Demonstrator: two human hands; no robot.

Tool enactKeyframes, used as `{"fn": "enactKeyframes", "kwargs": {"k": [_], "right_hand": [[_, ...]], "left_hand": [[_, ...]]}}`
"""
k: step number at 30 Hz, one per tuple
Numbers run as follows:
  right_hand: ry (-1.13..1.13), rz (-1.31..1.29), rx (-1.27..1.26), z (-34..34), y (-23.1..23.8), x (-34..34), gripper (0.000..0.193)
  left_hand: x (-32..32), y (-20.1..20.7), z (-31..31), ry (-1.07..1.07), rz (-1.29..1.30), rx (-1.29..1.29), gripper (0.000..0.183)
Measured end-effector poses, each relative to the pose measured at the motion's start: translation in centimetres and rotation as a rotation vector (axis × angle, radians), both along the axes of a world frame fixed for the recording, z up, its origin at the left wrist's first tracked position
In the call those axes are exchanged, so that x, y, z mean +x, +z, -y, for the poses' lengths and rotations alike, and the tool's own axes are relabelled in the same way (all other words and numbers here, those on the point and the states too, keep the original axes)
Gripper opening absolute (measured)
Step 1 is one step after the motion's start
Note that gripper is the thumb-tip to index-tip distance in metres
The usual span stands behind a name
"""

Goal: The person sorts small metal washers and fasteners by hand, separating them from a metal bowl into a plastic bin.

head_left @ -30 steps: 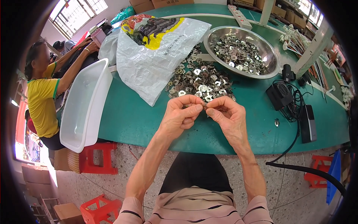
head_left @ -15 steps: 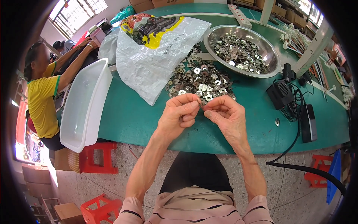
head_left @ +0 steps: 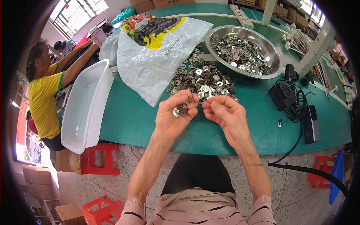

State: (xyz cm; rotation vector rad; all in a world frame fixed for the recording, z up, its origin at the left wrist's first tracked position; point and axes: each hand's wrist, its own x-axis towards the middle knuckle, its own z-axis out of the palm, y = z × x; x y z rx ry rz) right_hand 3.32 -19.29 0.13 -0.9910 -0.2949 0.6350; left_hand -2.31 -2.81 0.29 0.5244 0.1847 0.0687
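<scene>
Small round metal pieces with cut-outs lie in my left hand [head_left: 174, 112], whose fingers curl around them. Beside it, a short gap away, my right hand [head_left: 227, 114] has its thumb against its bent fingers; whatever it may pinch is too small or hidden to make out. Both hands hover over the near side of the green table [head_left: 127, 127]. Just beyond them spreads a loose pile of metal pieces [head_left: 204, 80]. Behind the pile to the right, a wide steel bowl [head_left: 275, 65] holds many more of the same pieces.
A white plastic sack [head_left: 146, 71] lies left of the pile. Farther left stands a white tub [head_left: 86, 108], near a person in a yellow shirt [head_left: 45, 105]. On the right are a black power adapter [head_left: 281, 95] with cables, a single metal piece [head_left: 279, 123] and a white post [head_left: 317, 48].
My hands have moved slightly apart. The left hand has turned and opened somewhat, so the metal pieces in it now show. The person in yellow has shifted a little.
</scene>
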Motion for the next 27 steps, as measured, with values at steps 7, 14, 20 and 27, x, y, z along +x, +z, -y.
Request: {"fn": "enactKeyframes", "kwargs": {"k": [7, 14, 20, 27], "right_hand": [[0.455, -0.559, 0.798, -2.3, -0.9, 0.1, 0.035], [0.250, -0.715, 0.592, -2.6, -2.3, 0.1, 0.034], [0.186, -0.718, 0.455, -2.8, -1.4, 0.0, 0.036], [0.218, -0.638, 0.322, -1.4, -1.5, 0.9, 0.032]], "left_hand": [[1.5, 2.1, 3.7, 0.204, 0.211, 0.720, 0.012], [1.1, 0.3, 4.7, 0.264, 0.325, 1.201, 0.015], [0.6, 0.3, 4.1, 0.409, 0.401, 1.416, 0.011], [-4.2, 10.5, 0.4, 0.591, 0.787, 1.419, 0.013]]}}
